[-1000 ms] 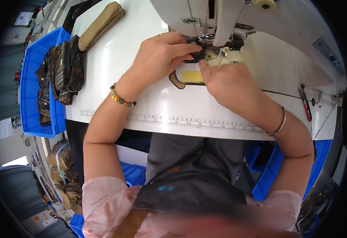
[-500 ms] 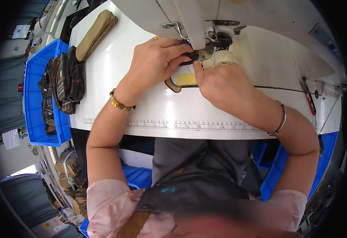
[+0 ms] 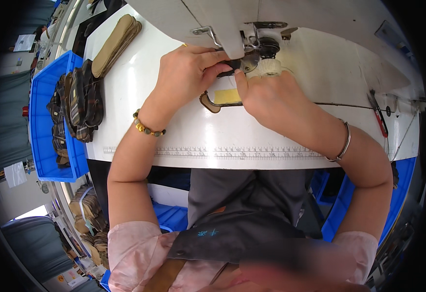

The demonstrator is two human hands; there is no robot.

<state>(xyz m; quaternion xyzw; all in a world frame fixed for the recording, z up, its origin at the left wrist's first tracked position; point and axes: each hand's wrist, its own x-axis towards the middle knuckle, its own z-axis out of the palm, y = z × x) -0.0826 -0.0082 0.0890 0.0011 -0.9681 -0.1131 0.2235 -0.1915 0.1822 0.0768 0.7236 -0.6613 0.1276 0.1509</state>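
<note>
A small dark fabric piece (image 3: 228,68) lies under the presser area of a white sewing machine (image 3: 217,22). My left hand (image 3: 184,72) pinches it between thumb and fingers at its left side. My right hand (image 3: 273,95) is closed, its index finger reaching to the piece's right edge and the other fingers curled, partly hidden, just below a white ribbed knob (image 3: 270,67). What the curled fingers hold, if anything, does not show. Beside the fingertips sits a shiny metal plate (image 3: 250,62). A tan piece with a dark edge (image 3: 210,102) lies below my left hand, near a yellow patch (image 3: 227,96).
At the left, a blue bin (image 3: 52,168) holds dark plaid pieces (image 3: 81,104), some overhanging the table. Tan curved pieces (image 3: 116,46) are stacked at the far left. Red-handled snippers (image 3: 380,121) lie at the right. A printed ruler (image 3: 242,153) runs along the near edge.
The whole view has shifted slightly, with the machine a little further left. Both hands stay at the dark fabric piece, their fingers moved only slightly.
</note>
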